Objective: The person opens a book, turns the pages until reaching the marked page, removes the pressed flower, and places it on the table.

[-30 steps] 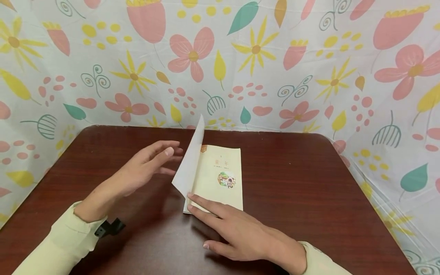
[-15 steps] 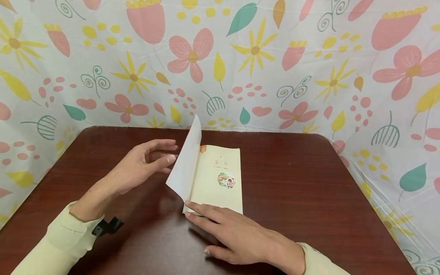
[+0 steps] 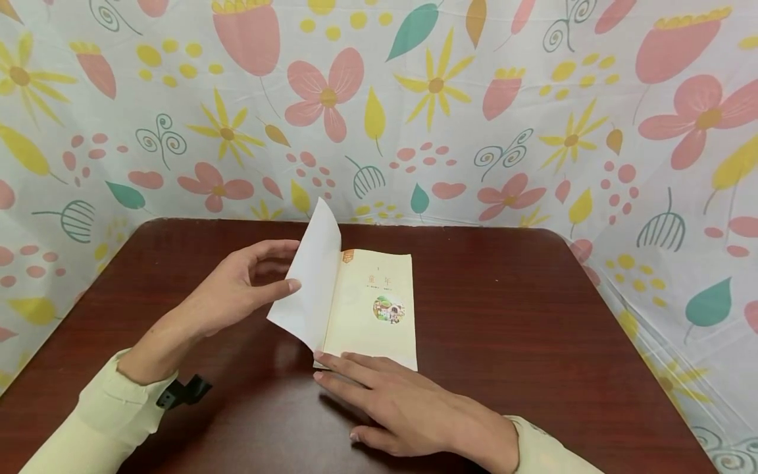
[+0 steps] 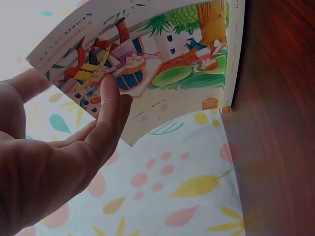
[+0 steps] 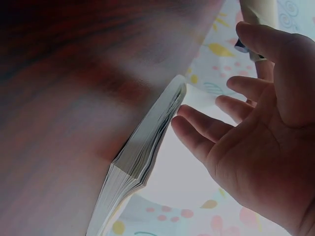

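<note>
A paperback book (image 3: 370,339) lies on the table, its cream title page showing with orange characters and a round picture. Its front cover (image 3: 310,280) stands raised and leans left, white inside; the left wrist view shows the cover's colourful outside (image 4: 162,69). My left hand (image 3: 227,289) holds the cover's free edge, thumb on the white inner face and fingers behind on the outside. My right hand (image 3: 408,408) rests with straight fingers at the book's lower left corner by the spine. In the right wrist view the page edges (image 5: 142,142) are beside its fingertips.
The dark reddish-brown table (image 3: 533,329) extends around the book on all sides. Behind it hangs a white cloth (image 3: 379,178) patterned with flowers and leaves. A black wrist mount (image 3: 183,392) sits on the left sleeve.
The front cover has tilted further left, showing more of its white inside. My left thumb has come over the cover's edge. My right hand has barely moved.
</note>
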Action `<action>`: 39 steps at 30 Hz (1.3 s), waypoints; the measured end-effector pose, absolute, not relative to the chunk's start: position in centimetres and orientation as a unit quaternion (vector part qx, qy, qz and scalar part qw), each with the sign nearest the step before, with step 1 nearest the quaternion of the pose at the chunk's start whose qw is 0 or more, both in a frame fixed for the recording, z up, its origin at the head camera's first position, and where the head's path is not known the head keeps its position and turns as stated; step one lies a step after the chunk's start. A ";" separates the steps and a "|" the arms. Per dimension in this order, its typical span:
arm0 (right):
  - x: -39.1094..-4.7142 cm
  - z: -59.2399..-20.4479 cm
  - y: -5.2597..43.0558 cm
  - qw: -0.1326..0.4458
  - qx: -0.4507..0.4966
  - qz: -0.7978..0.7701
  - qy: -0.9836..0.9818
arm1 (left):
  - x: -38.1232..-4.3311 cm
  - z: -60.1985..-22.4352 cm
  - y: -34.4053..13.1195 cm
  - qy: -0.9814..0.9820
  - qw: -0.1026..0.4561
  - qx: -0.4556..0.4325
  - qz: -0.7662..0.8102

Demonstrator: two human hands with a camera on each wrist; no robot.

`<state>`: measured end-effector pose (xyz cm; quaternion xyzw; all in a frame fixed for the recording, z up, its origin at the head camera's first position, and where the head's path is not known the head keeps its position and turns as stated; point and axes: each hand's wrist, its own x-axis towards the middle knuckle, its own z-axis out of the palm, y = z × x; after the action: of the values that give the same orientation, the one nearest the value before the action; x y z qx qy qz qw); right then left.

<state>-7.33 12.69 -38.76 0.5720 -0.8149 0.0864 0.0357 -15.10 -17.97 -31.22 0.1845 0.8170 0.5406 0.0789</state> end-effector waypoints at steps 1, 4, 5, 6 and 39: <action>-7.3 -38.8 12.7 0.036 0.572 0.086 -0.815 | -15.1 -31.3 -18.0 0.820 0.077 0.183 0.536; -7.3 -38.8 12.8 0.038 0.571 0.093 -0.815 | -15.2 -31.3 -18.3 0.833 0.070 0.178 0.519; -7.4 -38.8 12.9 0.040 0.570 0.095 -0.815 | -15.2 -31.3 -18.4 0.838 0.068 0.175 0.513; -7.4 -38.8 13.0 0.043 0.569 0.097 -0.815 | -15.3 -31.3 -18.5 0.842 0.067 0.171 0.508; -11.1 -38.5 16.5 0.030 0.450 0.051 -0.891 | -18.8 -35.9 -21.6 0.932 0.038 0.225 0.281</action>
<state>-11.07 16.55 -38.49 0.4504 -0.8909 0.0507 0.0302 -18.84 -21.63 -35.91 0.2249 0.9323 0.2807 0.0385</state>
